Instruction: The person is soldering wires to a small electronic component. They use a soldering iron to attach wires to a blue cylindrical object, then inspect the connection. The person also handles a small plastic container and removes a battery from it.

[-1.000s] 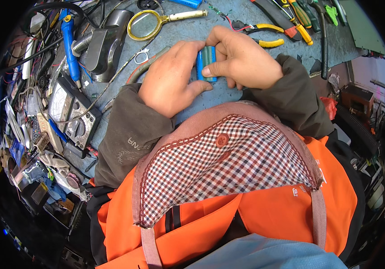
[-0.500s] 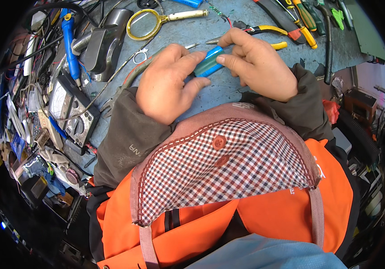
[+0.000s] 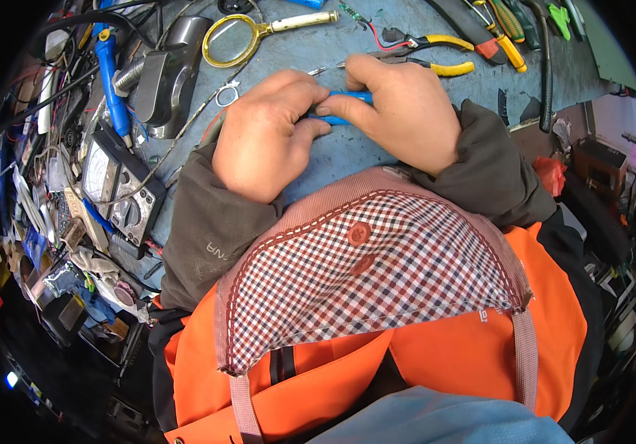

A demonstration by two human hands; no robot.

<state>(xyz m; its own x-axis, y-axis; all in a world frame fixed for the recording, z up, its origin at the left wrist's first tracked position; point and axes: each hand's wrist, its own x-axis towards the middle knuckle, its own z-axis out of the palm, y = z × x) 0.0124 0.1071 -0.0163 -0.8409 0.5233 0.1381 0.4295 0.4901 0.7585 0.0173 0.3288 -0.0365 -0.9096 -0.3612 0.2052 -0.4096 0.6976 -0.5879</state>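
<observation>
Both of my hands meet over the workbench (image 3: pixel 333 159) on a blue-wrapped battery (image 3: pixel 359 96), mostly covered by my fingers. My left hand (image 3: pixel 262 133) pinches its left end between thumb and fingers. On the other end, my right hand (image 3: pixel 410 111) is closed, with its thumb lying along the near side. Just beyond my hands are pliers with yellow grips (image 3: pixel 451 69) and a second yellow-handled pair (image 3: pixel 440 43). A thin red wire runs to a small green circuit strip (image 3: pixel 351 11) at the far edge.
A gold-rimmed magnifying glass (image 3: pixel 231 41) lies at the far left, beside a grey metal vise (image 3: pixel 166 81). Left of it stand a blue soldering iron (image 3: pixel 113 81) and an analog multimeter (image 3: pixel 129 192). Screwdrivers (image 3: pixel 509 52) and other hand tools crowd the far right.
My right hand has rolled forward and over the battery, covering more of it. Both hands have shifted slightly left in view, and the battery now lies nearly level.
</observation>
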